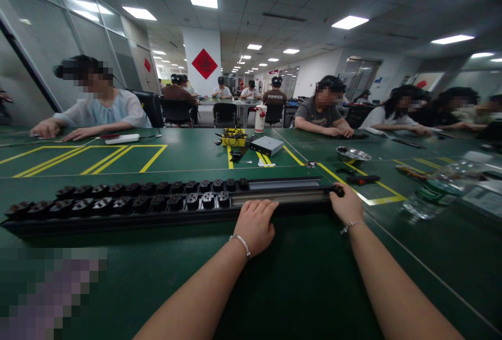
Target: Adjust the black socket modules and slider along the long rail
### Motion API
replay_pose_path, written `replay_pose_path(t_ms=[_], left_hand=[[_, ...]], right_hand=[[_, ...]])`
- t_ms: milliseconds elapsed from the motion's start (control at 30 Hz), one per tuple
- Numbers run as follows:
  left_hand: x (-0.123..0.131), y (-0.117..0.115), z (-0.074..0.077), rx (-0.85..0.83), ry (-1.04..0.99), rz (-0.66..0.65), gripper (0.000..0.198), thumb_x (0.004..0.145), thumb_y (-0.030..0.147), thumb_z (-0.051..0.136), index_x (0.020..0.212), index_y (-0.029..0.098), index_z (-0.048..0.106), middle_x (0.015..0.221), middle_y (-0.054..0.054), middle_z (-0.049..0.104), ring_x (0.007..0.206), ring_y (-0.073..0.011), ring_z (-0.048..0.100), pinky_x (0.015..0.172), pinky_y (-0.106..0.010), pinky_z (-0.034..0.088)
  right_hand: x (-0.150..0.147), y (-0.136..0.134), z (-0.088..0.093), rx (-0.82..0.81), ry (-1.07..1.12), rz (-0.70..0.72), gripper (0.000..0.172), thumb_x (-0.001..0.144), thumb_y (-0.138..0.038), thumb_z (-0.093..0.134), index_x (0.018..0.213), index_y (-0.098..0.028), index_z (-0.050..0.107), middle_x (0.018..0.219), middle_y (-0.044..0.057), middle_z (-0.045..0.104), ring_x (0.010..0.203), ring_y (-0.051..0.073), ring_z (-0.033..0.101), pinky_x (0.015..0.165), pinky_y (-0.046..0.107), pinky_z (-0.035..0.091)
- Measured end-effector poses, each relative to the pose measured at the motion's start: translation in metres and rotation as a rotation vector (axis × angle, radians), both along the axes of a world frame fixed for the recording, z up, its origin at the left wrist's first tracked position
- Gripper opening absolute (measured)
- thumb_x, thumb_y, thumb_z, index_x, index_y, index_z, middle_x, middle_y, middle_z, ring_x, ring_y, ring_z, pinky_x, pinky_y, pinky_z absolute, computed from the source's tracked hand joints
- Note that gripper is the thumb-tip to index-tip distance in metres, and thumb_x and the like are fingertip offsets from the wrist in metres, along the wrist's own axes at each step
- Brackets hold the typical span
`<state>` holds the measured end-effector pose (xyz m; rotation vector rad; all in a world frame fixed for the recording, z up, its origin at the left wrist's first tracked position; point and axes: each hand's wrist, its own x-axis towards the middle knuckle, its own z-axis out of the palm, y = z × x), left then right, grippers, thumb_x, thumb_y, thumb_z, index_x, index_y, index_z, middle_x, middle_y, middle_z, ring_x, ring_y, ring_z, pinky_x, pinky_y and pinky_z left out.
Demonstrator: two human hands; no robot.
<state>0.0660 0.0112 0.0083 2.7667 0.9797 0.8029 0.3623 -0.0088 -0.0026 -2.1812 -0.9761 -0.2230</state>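
A long black rail [129, 221] lies across the green table in front of me, with a pale metal strip inside its right part. Several black modules with metal prongs [102, 205] sit along its left and middle length. Behind it, a second row of similar modules [147, 188] stands in another black rail [284, 184]. My left hand [254, 225] is closed over the front rail's near edge, fingers on top, right of the last module. At the rail's right end, my right hand [348, 205] pinches a small black piece [338, 189]; its exact kind is partly hidden.
Beyond the rails are a yellow box with black cables [234, 137], a grey box [267, 145] and a white bottle [260, 118]. A metal bowl [353, 155] and a clear plastic bottle [439, 188] stand right. Co-workers sit around the table.
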Motion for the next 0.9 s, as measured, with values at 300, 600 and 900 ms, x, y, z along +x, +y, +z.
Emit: replay_pose_path(t_ms=[300,600,900], left_hand=[[-0.0002,-0.0008,0.0017,-0.012,0.011,0.003,0.052,0.072,0.020,0.052,0.122,0.026,0.041,0.124,-0.001,0.049,0.112,-0.0194,0.042,0.099,-0.038,0.026],[-0.0002,0.0000,0.0013,-0.009,0.020,0.005,0.052,0.072,0.020,0.052,0.123,0.027,0.040,0.124,0.000,0.049,0.112,-0.0190,0.041,0.099,-0.038,0.027],[-0.0005,-0.0003,0.0013,-0.006,0.006,0.002,0.052,0.072,0.020,0.052,0.122,0.026,0.041,0.123,0.000,0.050,0.111,-0.0190,0.042,0.099,-0.038,0.027]], right_hand=[[0.0020,-0.0011,0.0009,-0.008,0.016,-0.004,0.040,0.070,-0.031,0.048,0.107,-0.020,0.057,0.100,0.008,0.059,0.095,0.024,0.051,0.084,0.037,0.040],[0.0040,-0.0007,-0.0007,0.006,0.031,-0.023,0.039,0.070,-0.032,0.049,0.106,-0.022,0.058,0.096,0.008,0.059,0.091,0.023,0.053,0.082,0.037,0.041],[0.0050,-0.0005,-0.0010,0.001,0.035,-0.026,0.040,0.070,-0.032,0.049,0.107,-0.021,0.057,0.096,0.008,0.060,0.091,0.023,0.053,0.081,0.036,0.041]])
